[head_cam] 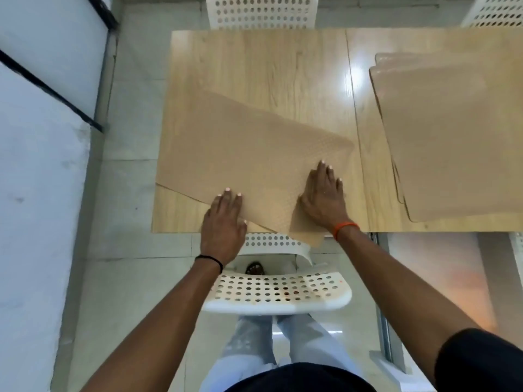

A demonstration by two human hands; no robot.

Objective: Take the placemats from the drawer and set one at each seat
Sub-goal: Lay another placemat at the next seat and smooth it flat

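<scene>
A tan placemat [249, 154] lies skewed on the wooden table [254, 66], one corner hanging over the near edge above a white chair. My left hand [223, 224] rests flat on its near left edge, fingers spread. My right hand [324, 199] presses flat on the mat's right part, fingers apart. A stack of more tan placemats [452, 142] lies on the table to the right, untouched.
A white perforated chair [277, 292] stands between me and the table. Another white chair [261, 11] is at the far side, a third [498, 12] at the far right. A pale wall with a black frame [51, 89] runs along the left.
</scene>
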